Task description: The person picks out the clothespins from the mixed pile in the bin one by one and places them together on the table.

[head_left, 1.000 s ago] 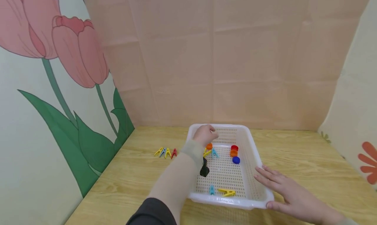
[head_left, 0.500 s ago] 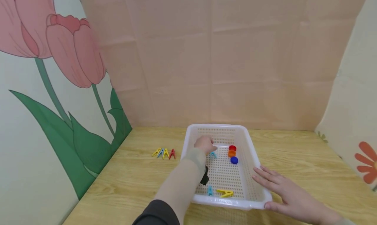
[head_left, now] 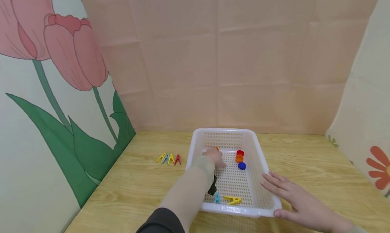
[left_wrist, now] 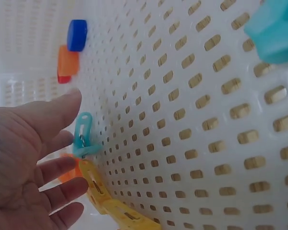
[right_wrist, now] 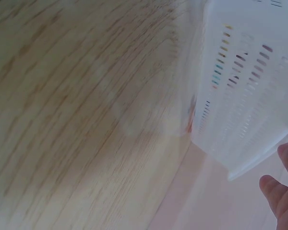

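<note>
My left hand (head_left: 214, 157) reaches down into a white perforated plastic basket (head_left: 266, 178). In the left wrist view its thumb and fingers are apart, with nothing between them. Just past the fingertips lie a light blue clothespin (left_wrist: 83, 134) and two yellow clothespins (left_wrist: 96, 184); an orange cap (left_wrist: 69, 167) is partly hidden behind the fingers. In the head view the hand covers most of these. My right hand (head_left: 301, 202) rests with straight fingers at the basket's near right rim.
Red (head_left: 240, 153), orange (head_left: 239, 159) and blue (head_left: 242, 166) round caps form a line inside the basket. Near its front wall lie a light blue clothespin (head_left: 217, 198) and a yellow clothespin (head_left: 233, 200). Several clothespins stand in a row (head_left: 169, 159) on the wooden table left of it.
My left hand has lowered from above the basket's far left part and come nearer, over the clothespins there. My right hand stays at the rim.
</note>
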{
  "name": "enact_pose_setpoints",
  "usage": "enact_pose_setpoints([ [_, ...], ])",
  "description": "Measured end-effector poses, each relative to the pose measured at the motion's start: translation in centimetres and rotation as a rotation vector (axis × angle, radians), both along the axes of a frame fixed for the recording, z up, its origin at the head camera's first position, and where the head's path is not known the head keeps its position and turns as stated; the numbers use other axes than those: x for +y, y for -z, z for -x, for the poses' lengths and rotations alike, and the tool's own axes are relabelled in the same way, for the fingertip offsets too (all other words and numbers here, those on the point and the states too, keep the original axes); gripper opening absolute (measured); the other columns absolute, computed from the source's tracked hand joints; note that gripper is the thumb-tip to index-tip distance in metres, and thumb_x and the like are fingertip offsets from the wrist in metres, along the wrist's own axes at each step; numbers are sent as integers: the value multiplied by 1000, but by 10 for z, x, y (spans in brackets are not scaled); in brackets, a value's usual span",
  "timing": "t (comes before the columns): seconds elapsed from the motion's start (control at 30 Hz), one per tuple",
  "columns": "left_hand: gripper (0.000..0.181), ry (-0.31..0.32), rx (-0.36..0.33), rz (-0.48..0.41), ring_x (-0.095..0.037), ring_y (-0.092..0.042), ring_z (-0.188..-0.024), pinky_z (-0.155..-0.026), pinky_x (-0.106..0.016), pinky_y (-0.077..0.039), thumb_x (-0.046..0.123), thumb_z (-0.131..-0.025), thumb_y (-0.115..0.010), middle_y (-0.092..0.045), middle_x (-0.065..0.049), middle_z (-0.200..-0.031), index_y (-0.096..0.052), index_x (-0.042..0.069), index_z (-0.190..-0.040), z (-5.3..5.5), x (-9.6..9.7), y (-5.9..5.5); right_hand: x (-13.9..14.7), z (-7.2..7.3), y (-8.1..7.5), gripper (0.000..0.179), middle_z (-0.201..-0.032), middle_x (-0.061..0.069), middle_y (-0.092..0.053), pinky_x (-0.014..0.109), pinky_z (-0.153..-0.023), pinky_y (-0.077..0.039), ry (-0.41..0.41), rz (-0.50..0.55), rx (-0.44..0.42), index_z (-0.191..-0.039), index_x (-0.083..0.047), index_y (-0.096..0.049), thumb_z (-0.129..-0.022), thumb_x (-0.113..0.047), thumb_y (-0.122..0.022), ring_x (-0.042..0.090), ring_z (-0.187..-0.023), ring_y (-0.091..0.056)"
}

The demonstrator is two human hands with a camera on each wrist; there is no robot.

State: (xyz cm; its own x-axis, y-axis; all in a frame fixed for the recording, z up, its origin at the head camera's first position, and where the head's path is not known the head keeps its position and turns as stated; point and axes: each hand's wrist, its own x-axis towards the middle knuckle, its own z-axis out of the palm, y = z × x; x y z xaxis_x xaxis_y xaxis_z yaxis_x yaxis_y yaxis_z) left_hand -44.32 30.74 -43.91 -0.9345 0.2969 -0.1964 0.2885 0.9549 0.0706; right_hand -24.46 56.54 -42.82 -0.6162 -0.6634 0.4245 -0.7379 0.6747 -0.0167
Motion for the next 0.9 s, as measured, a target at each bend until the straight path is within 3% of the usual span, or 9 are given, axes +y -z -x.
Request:
enact_pose_setpoints([
  [0.27,39,67,-14,-138,-13,-57,-108,-93,-32,-44,36,-81,-77,-64,11,-115,-69,26,-118,10,1,7,-1,0,-2,82,-152,6,-37,10,-107,-1,5,1,9,-145,-15,-44,-76,-43,-78,10,-144,-15],
  [0.4,37,29,-33,-212,-11,-60,-97,-86,-30,-47,28,-78,-80,-66,8,-107,-69,20,-112,7,3,3,0,0,-1,82,-152,6,-37,10,-108,-1,0,2,13,-145,-15,-44,-76,-43,-78,11,-144,-16],
  [0.57,50,-74,-23,-125,-18,-59,-99,-89,-36,-46,41,-78,-78,-62,1,-111,-62,17,-119,7,4,5,0,0,1,83,-151,8,-38,11,-108,-2,-8,10,12,-145,-14,-44,-75,-42,-79,13,-144,-17],
  [0.67,50,-98,-34,-97,-19,-58,-99,-93,-38,-44,40,-81,-75,-62,0,-110,-60,16,-122,7,3,6,0,0,1,83,-151,7,-37,10,-108,-2,-5,10,9,-145,-15,-44,-75,-41,-79,13,-144,-17],
  [0.9,15,-17,-45,-101,-14,-56,-93,-98,-37,-40,23,-91,-65,-65,10,-100,-69,24,-106,-1,2,0,1,0,2,83,-152,6,-36,10,-107,-1,1,9,-1,-146,-15,-43,-76,-41,-79,12,-145,-16],
])
